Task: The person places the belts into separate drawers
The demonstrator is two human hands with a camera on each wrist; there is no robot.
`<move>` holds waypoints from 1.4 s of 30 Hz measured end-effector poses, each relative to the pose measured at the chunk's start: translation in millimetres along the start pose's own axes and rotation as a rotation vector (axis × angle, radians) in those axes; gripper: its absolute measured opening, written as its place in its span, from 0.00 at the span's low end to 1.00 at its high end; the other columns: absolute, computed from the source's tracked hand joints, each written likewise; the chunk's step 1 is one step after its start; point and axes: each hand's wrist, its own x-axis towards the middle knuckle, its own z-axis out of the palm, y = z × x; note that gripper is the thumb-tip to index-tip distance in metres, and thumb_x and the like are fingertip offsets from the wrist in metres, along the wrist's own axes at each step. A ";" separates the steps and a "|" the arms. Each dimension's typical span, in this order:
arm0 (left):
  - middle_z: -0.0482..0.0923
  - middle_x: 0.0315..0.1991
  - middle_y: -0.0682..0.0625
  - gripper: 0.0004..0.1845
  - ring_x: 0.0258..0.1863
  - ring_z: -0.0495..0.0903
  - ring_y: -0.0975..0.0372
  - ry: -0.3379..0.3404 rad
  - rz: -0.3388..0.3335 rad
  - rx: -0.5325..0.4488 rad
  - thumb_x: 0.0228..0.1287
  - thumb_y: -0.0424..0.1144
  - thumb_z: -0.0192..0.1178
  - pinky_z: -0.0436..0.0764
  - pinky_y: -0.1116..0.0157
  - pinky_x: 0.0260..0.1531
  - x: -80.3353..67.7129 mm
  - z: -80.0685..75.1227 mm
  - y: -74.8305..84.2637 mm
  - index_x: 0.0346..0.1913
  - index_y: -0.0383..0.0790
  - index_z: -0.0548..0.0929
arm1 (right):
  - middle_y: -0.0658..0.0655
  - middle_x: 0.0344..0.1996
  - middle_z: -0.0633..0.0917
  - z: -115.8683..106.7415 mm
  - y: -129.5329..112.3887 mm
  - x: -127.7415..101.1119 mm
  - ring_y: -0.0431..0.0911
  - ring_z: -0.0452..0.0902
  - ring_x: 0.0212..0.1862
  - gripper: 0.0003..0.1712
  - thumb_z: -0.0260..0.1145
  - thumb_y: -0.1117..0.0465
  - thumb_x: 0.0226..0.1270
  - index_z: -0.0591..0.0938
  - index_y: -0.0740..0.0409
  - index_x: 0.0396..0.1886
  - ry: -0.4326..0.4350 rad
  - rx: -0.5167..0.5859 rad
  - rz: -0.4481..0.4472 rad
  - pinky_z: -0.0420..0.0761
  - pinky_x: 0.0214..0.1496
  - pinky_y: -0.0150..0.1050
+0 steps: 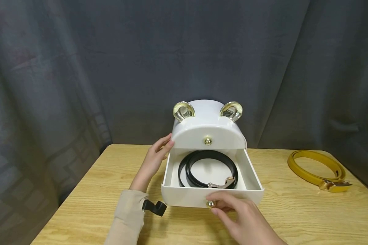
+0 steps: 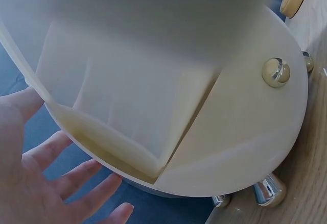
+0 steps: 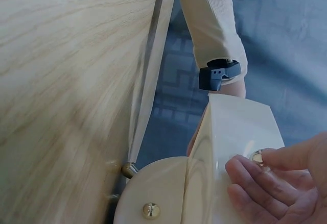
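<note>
A white storage box [image 1: 199,132] with gold ears stands on the table, its lower drawer [image 1: 184,197] pulled out. Inside the drawer lies a coiled black belt [image 1: 210,154] with a metal buckle [image 1: 223,185]. My right hand [image 1: 243,216] pinches the gold drawer knob [image 1: 211,204] between thumb and fingers; the right wrist view also shows this hand [image 3: 278,188] at the drawer front. My left hand [image 1: 153,160] rests against the box's left side. Its fingers [image 2: 84,175] are spread along the box edge in the left wrist view.
A coiled yellow belt [image 1: 308,175] lies on the right part of the wooden table [image 1: 95,204]. A second gold knob [image 1: 208,141] sits on the box's upper front. Dark curtains [image 1: 141,68] hang behind the table.
</note>
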 end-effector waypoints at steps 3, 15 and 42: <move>0.70 0.69 0.44 0.27 0.64 0.71 0.50 -0.006 0.001 0.003 0.74 0.50 0.55 0.74 0.46 0.56 0.0 -0.5 0.5 0.72 0.46 0.71 | 0.46 0.43 0.86 0.0 -0.6 0.4 0.35 0.83 0.37 0.25 0.73 0.74 0.57 0.82 0.47 0.52 -0.007 0.002 0.008 0.80 0.40 0.25; 0.68 0.70 0.43 0.28 0.66 0.69 0.49 -0.034 -0.023 0.004 0.74 0.52 0.54 0.71 0.42 0.58 -0.7 -3.9 -2.6 0.73 0.47 0.70 | 0.43 0.43 0.85 0.5 -0.2 4.0 0.33 0.81 0.37 0.21 0.72 0.71 0.60 0.83 0.45 0.49 0.025 -0.025 0.077 0.82 0.39 0.30; 0.74 0.65 0.43 0.27 0.62 0.73 0.52 0.005 -0.038 -0.054 0.72 0.50 0.57 0.72 0.44 0.57 -1.3 -1.5 2.4 0.70 0.46 0.73 | 0.40 0.37 0.86 7.5 13.7 28.8 0.32 0.81 0.35 0.21 0.74 0.76 0.54 0.86 0.50 0.44 0.114 -0.056 0.170 0.83 0.40 0.33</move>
